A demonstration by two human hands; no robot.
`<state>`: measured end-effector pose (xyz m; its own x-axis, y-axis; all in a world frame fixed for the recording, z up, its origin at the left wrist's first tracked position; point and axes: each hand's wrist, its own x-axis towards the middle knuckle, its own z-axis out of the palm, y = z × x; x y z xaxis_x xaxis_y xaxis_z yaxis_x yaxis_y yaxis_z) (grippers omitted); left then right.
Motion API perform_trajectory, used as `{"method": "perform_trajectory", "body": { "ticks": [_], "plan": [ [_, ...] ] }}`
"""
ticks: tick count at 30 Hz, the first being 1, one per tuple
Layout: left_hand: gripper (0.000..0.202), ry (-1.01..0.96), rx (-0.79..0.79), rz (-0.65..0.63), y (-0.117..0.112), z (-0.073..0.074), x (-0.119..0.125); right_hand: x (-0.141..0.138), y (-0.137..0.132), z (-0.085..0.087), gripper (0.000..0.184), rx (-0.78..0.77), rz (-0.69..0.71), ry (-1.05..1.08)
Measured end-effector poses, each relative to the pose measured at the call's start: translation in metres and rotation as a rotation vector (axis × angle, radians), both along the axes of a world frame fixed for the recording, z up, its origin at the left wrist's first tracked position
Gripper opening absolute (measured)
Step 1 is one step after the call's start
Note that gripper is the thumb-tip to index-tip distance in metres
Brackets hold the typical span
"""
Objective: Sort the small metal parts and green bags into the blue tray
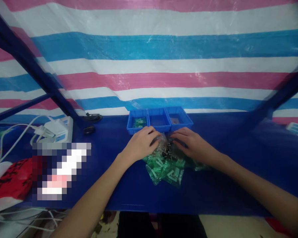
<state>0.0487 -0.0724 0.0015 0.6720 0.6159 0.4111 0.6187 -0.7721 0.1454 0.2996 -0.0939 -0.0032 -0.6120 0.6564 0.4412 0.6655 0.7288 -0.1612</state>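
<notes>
A pile of small clear bags with green printed parts lies on the blue table in front of me. My left hand rests on the pile's top left, fingers curled around a clear bag. My right hand lies on the pile's top right, fingers bent down onto the same bag with dark small parts between both hands. Just behind the hands stand three joined blue trays; the left one holds green parts.
White power strips with plugs and cables sit at the left. A red and white bag lies at the far left front. Blue frame bars slant up at the left and right. A striped tarp hangs behind the table.
</notes>
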Motion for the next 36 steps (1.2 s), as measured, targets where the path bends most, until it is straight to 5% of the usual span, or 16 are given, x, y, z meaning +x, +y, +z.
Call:
{"method": "perform_trajectory", "body": {
  "ticks": [13, 24, 36],
  "plan": [
    [0.007, -0.094, -0.075, -0.028, 0.000, 0.002, 0.002, 0.001, -0.001, -0.010, 0.053, -0.077, 0.009, -0.029],
    [0.010, -0.457, -0.240, -0.037, -0.004, 0.011, 0.006, -0.011, -0.014, -0.002, 0.036, -0.061, -0.046, 0.163],
    [0.011, -0.574, -0.353, -0.118, -0.010, 0.011, 0.012, -0.020, -0.022, 0.008, 0.020, -0.330, -0.163, 0.507]
  ]
}}
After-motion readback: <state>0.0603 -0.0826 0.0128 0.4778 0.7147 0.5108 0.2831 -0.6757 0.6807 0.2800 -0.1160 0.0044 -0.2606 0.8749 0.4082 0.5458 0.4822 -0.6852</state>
